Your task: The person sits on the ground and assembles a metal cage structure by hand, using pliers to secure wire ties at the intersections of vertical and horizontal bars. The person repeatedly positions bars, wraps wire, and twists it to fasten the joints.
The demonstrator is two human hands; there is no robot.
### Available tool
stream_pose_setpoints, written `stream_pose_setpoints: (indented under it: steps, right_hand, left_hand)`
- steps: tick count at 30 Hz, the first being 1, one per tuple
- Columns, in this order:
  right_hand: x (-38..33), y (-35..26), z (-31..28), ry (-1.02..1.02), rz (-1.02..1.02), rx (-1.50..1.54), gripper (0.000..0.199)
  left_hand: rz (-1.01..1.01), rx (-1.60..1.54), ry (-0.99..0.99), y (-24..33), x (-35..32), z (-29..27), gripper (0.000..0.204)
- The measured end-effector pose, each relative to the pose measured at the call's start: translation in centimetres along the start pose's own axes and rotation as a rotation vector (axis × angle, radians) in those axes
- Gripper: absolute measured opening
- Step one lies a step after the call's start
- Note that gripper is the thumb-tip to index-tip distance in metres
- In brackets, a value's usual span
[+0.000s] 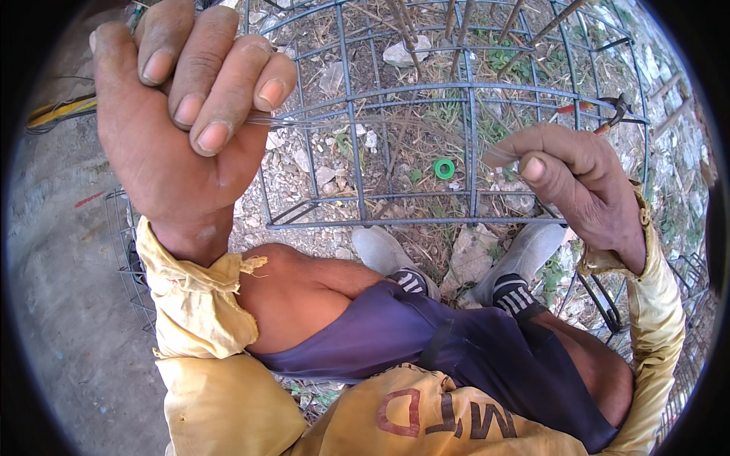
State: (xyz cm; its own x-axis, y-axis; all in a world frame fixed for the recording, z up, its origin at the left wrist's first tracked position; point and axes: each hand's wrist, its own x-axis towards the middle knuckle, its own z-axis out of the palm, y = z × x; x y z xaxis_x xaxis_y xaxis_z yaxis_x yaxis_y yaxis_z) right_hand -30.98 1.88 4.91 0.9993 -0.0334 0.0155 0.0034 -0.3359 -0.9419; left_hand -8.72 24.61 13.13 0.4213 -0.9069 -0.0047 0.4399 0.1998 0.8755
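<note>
As our L hand [186,114], upper left, fists thin wires [285,122], we'd best hold 'em clear of the rebar cage [470,87] w/ R hand [585,178], mid-right, grip unclear.

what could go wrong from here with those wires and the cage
The thin wires might prick or scratch, since the left hand grips them bare and the right hand is ungloved too. The pincers, by the right edge of the steel bar cage, could be knocked. The frayed left cuff could perhaps snag on a wire end or bar.
</note>
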Motion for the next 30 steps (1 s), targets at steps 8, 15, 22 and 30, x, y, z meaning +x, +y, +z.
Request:
stream_pose_setpoints:
  steps: [8,15,22,30]
  right_hand:
    - [1.3,2.8,-2.1,0.203,0.041,-0.280,0.038]
    - [-2.7,0.8,0.2,-0.264,-0.267,-0.237,0.017]
    - [-2.7,2.2,-1.1,-0.391,-0.081,-0.160,0.034]
    - [2.5,-1.2,-6.7,-0.206,-0.143,-0.143,0.034]
  left_hand:
    - [-0.039,0.043,-0.009,-1.7,0.7,1.8,0.038]
    - [-0.007,0.015,0.062,-1.2,1.1,-0.8,0.040]
    - [0.066,0.083,0.029,-2.0,2.1,1.3,0.043]
    - [0.001,0.114,-0.041,-4.9,3.7,6.0,0.050]
